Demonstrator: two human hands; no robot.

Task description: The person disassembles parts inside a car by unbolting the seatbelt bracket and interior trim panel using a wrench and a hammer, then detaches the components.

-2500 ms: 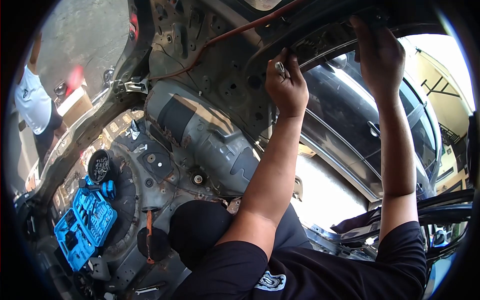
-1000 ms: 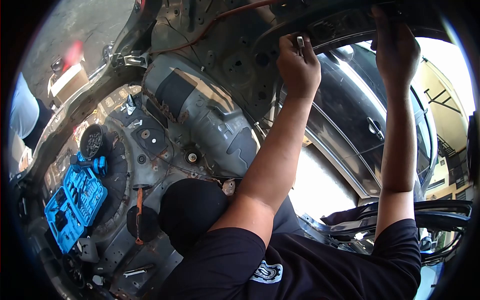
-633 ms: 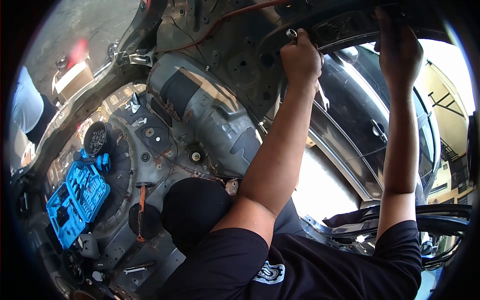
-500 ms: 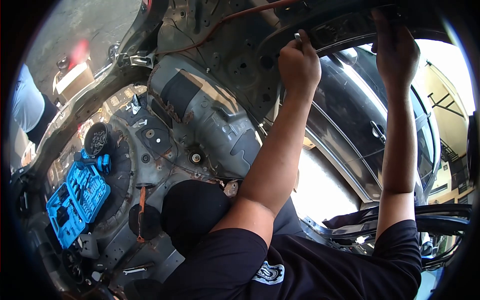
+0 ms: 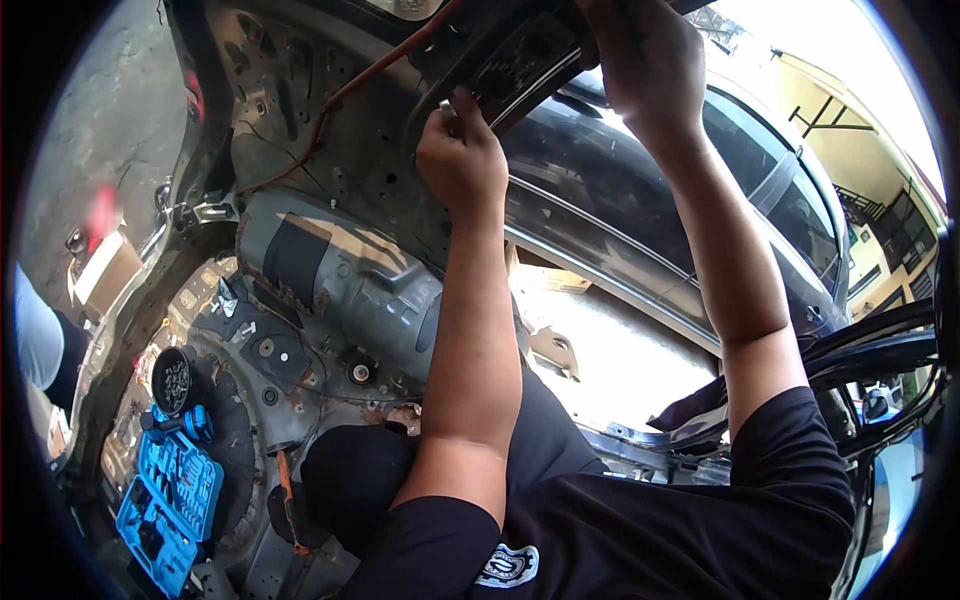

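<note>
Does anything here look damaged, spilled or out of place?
Yes, some wear: brown, rust-like patches mark the edge of the wheel arch, where clean metal would look even. Small pale bits lie loose beyond the bowl, perhaps just set down. I can't see anything plainly spilled.

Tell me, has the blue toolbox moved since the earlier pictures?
No. The blue toolbox keeps its place at the round floor well; only the view shifted.

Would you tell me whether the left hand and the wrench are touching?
Touching: the head view shows the left hand gripping the wrench between thumb and fingers.
</note>
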